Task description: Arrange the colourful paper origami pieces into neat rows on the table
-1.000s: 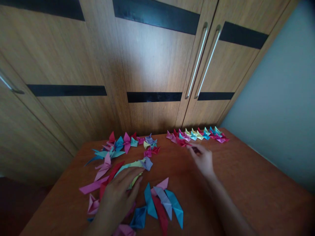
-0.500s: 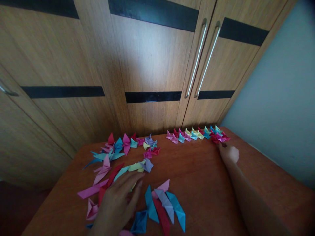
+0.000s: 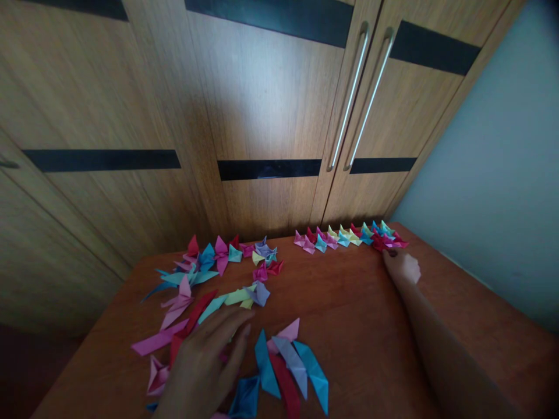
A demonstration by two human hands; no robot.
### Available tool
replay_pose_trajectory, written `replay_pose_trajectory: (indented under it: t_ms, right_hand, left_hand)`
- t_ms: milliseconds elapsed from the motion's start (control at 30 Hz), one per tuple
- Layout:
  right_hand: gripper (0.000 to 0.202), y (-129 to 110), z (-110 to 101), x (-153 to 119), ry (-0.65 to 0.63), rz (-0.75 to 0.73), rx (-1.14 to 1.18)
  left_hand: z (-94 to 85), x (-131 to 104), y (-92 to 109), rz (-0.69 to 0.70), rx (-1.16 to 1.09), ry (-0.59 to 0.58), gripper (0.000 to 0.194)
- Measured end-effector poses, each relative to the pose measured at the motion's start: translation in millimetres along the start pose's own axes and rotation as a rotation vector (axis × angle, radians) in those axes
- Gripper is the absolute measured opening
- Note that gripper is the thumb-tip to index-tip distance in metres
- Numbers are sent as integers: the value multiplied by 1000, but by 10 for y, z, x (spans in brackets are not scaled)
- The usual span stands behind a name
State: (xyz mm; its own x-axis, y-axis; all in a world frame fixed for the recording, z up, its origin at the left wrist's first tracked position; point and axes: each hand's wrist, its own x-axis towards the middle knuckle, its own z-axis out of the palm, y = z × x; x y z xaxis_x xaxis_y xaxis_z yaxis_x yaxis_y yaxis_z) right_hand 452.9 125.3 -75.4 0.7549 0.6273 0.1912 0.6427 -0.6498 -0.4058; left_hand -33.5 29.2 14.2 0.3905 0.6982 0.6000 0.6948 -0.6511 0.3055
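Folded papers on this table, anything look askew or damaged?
I see no damage. The strips right of the left hand lie askew, some overlapping, unlike the small pieces in rows near the right hand.

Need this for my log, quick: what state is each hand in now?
Left hand: open, over folded papers.
Right hand: closed, at a red folded paper; actual grip can't be told.

Colourful origami pieces [image 3: 291,356] on brown table [image 3: 349,326]

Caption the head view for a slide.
Right hand at the right end of a folded-paper row; left hand over scattered paper pieces.
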Motion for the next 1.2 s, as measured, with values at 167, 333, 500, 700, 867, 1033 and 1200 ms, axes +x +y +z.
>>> replay_pose_trajectory:
  t_ms: [167,333,500,700,867,1033,1200]
  right_hand:
    - [43,-6,-2,10,-29,23,-2]
    - [44,0,9,15,-31,35,1]
    - [45,15,26,11,-29,27,6]
    - [45,-6,9,-17,-54,35,-25]
    - [44,-28,-14,-37,-68,20,-34]
    - [43,-35,-9,-25,-92,12,-52]
    - [46,-70,-15,-18,-113,-2,-81]
  left_hand:
    - [-14,-9,6,-11,8,-23,21]
    - [-4,-17,-14,-3,14,-34,22]
    - [3,-12,-19,13,30,-36,22]
    - [-7,7,-2,34,37,-26,22]
    - [-9,4,-12,28,38,-35,22]
    - [-4,-2,-20,28,45,-32,21]
    - [-16,7,-7,21,31,-39,20]
